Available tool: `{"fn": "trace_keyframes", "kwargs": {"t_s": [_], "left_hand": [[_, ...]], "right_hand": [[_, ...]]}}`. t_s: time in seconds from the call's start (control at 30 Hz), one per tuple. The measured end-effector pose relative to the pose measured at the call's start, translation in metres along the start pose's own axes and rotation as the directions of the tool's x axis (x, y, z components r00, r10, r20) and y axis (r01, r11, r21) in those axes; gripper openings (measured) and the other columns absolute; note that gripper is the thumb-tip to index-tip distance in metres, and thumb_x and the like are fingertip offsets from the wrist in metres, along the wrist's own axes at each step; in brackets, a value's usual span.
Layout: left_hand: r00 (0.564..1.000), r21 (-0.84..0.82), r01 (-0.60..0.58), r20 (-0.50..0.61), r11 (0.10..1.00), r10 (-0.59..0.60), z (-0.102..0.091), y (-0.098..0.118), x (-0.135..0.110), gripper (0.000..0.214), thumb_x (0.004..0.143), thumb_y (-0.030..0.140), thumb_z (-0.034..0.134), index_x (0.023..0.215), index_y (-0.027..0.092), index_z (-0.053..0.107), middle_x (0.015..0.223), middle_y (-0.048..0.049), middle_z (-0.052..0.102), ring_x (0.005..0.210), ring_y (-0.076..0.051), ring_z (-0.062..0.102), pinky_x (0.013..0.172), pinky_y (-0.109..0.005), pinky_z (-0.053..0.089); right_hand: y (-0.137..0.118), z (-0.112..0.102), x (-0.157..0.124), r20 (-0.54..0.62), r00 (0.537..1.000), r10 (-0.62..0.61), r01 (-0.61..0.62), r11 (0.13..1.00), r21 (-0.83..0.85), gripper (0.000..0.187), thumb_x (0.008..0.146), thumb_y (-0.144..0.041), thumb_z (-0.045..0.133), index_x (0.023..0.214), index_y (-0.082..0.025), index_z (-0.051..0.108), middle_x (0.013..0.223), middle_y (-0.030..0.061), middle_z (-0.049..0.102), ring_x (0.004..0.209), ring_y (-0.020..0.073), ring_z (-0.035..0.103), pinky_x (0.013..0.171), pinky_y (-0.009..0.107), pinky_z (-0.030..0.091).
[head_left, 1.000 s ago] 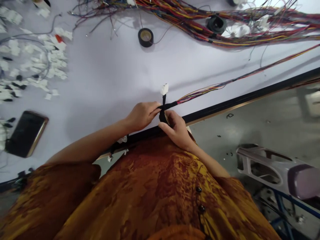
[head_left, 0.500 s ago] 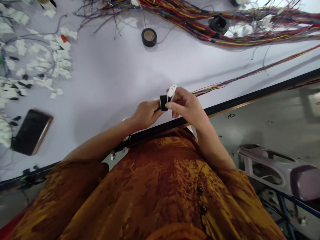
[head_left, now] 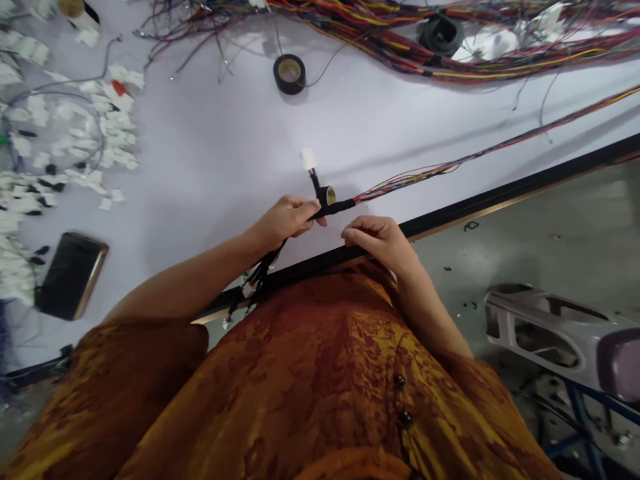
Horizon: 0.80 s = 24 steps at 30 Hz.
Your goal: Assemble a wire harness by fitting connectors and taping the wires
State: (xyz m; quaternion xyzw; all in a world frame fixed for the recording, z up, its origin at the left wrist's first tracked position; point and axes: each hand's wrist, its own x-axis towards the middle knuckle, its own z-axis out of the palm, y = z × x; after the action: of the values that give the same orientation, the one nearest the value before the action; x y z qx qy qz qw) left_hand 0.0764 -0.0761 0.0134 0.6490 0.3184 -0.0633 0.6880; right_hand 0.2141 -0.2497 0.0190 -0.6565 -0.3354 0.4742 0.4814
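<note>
Near the table's front edge, my left hand (head_left: 293, 219) is closed on a wire harness (head_left: 343, 206) whose near part is wrapped in black tape. A small roll of black tape (head_left: 329, 195) sits against the wrapped part, just beyond my left fingertips. A short black-wrapped branch rises there and ends in a white connector (head_left: 309, 159). Coloured wires (head_left: 400, 181) run from the wrapped part to the right. My right hand (head_left: 375, 235) is below the harness, apart from it, fingers curled and thumb near the index fingertip; nothing shows between them.
Another black tape roll (head_left: 289, 73) lies farther back. A thick wire bundle (head_left: 370, 40) crosses the table's far side. Many white connectors (head_left: 117, 133) and a phone (head_left: 73, 275) lie at left. The dark table edge (head_left: 450, 217) runs before me; a plastic chair (head_left: 545, 327) stands at right.
My right hand has let go of the white connector and moved down, away from the harness. The connector branch now points up and left, and the tape roll shows its core.
</note>
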Motion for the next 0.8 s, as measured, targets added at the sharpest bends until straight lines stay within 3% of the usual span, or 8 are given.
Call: {"fn": "trace_keyframes", "kwargs": {"t_s": [0.13,0.23,0.3,0.43,0.5,0.63,0.7,0.8], "left_hand": [[0.950,-0.135,0.263,0.207,0.955,-0.233,-0.001,0.013,-0.002,0.038,0.093,0.040,0.046,0.063,0.018,0.056,0.042,0.0072,0.022,0.035,-0.004,0.016,0.036,-0.021,0.014],[0.883,-0.142,0.349,0.382,0.926,-0.274,-0.006,0.021,-0.007,0.041,0.091,0.047,0.049,0.061,0.019,0.053,0.043,0.0075,0.018,0.035,-0.005,0.014,0.035,-0.022,0.012],[0.892,-0.121,0.277,0.401,0.953,-0.209,-0.010,0.024,-0.012,0.041,0.089,0.052,0.053,0.066,0.019,0.056,0.045,0.0073,0.020,0.037,-0.006,0.015,0.036,-0.023,0.013],[0.970,0.076,-0.043,0.242,0.996,0.023,-0.013,0.021,-0.018,0.036,0.091,0.051,0.053,0.075,0.019,0.063,0.046,0.0045,0.033,0.041,-0.009,0.027,0.042,-0.025,0.026],[0.978,0.282,-0.190,0.144,0.940,0.154,-0.008,0.017,-0.021,0.034,0.091,0.046,0.052,0.077,0.018,0.066,0.050,0.0019,0.045,0.047,-0.011,0.041,0.049,-0.026,0.036],[0.922,0.587,-0.344,0.066,0.733,0.380,0.007,0.009,-0.026,0.028,0.091,0.036,0.052,0.084,0.015,0.069,0.069,-0.0013,0.065,0.066,-0.013,0.057,0.067,-0.026,0.045],[0.911,0.573,-0.375,0.084,0.728,0.403,0.010,0.007,-0.026,0.026,0.091,0.032,0.050,0.091,0.015,0.070,0.080,-0.0024,0.069,0.074,-0.014,0.061,0.072,-0.026,0.047],[0.938,0.438,-0.346,0.139,0.830,0.318,0.008,0.011,-0.022,0.025,0.086,0.027,0.052,0.095,0.014,0.071,0.080,-0.0027,0.069,0.071,-0.013,0.061,0.068,-0.025,0.048]], "right_hand": [[0.023,0.001,0.016,0.016,0.997,-0.069,0.069,0.997,0.041,0.065,0.074,-0.040,0.079,0.134,-0.025,0.057,0.134,0.0095,0.058,0.115,0.0225,0.058,0.094,0.035,0.052],[0.024,0.005,0.036,0.153,0.968,-0.197,0.171,0.971,0.169,0.069,0.078,-0.047,0.076,0.140,-0.027,0.053,0.132,0.0066,0.059,0.121,0.0224,0.056,0.105,0.037,0.046],[0.020,0.006,0.039,0.193,0.957,-0.217,0.183,0.967,0.179,0.055,0.083,-0.050,0.071,0.130,-0.023,0.061,0.116,0.0048,0.065,0.112,0.0203,0.059,0.103,0.036,0.047],[0.016,0.011,0.014,0.136,0.976,-0.172,0.152,0.977,0.150,0.041,0.087,-0.048,0.068,0.120,-0.023,0.063,0.105,0.0032,0.066,0.097,0.0173,0.061,0.092,0.035,0.051],[0.019,0.018,-0.004,0.078,0.989,-0.127,0.118,0.987,0.113,0.039,0.088,-0.045,0.067,0.120,-0.023,0.061,0.101,0.0035,0.066,0.095,0.0180,0.060,0.089,0.035,0.051],[0.027,0.040,-0.021,-0.042,0.997,-0.065,0.069,0.993,0.100,0.030,0.088,-0.040,0.064,0.113,-0.024,0.059,0.095,0.0030,0.064,0.095,0.0181,0.060,0.083,0.032,0.053],[0.030,0.051,-0.019,-0.095,0.995,-0.028,0.045,0.981,0.188,0.024,0.089,-0.041,0.062,0.106,-0.024,0.057,0.094,0.0016,0.062,0.092,0.0161,0.060,0.078,0.029,0.054],[0.032,0.065,-0.011,-0.193,0.981,0.027,0.042,0.939,0.341,0.024,0.089,-0.045,0.059,0.096,-0.022,0.055,0.091,0.0005,0.060,0.084,0.0129,0.060,0.068,0.025,0.052]]}}
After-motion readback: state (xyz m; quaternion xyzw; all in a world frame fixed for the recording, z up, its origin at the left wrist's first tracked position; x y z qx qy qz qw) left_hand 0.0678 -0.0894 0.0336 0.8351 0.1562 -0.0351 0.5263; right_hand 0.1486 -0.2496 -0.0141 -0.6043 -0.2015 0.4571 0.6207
